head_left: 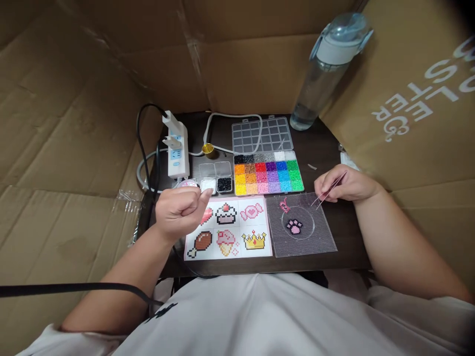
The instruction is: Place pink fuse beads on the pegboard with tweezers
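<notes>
My left hand (178,211) is closed in a fist, thumb sticking out, over the left edge of a pattern sheet (237,220) with pixel pictures. No object shows in it. Between the fingers of my right hand (345,184) is a pair of tweezers (330,189); its tips point down-left above the upper right of a clear pegboard (324,240). On the pegboard lie a black-and-pink bead paw print (294,229), inside a round outline, and a small pink bead piece (284,205) near the top left corner.
Behind the sheet stands a sorted bead case (269,193) with its lid (247,143) folded back. Small boxes hold black beads (224,185) and white beads (208,186). A power strip (178,151), cables, a gold cup (208,150) and a tall water bottle (319,84) stand behind. Cardboard walls surround the table.
</notes>
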### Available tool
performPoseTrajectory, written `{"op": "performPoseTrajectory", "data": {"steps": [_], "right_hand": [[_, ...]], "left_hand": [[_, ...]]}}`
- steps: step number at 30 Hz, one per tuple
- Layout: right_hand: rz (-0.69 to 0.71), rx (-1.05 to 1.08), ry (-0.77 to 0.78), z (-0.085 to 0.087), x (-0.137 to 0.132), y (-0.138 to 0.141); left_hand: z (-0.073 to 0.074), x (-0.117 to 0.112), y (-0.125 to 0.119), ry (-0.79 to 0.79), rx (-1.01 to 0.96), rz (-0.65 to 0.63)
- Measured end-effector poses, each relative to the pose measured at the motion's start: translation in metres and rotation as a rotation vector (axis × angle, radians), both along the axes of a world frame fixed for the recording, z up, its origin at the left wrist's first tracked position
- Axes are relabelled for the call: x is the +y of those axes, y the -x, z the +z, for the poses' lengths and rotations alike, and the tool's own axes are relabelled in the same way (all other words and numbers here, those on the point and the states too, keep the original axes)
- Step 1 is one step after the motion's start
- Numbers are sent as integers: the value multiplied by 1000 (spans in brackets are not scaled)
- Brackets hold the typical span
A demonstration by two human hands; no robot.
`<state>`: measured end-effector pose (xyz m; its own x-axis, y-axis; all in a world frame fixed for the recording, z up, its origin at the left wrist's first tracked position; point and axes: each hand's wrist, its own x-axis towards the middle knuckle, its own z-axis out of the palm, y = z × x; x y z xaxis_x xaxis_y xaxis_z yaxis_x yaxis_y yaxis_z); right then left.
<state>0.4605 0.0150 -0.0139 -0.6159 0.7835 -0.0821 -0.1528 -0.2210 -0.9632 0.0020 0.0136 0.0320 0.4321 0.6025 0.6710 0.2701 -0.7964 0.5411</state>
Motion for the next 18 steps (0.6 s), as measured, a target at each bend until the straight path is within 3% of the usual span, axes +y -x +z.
{"op": "performPoseTrajectory", "data": {"steps": [6, 9, 14, 18], "right_hand": [[-22, 46, -20, 0, -1, 0], [-50, 43, -36, -2, 0, 3], [-106, 16, -81, -1, -4, 19], [-163, -140, -272, 10, -18, 31]], "left_hand": [[-20, -4, 13, 137, -54, -30], [-28, -10, 8, 227, -72, -114], [-47, -38, -28, 312, -6, -304], [-69, -73, -72, 271, 84, -432]]}}
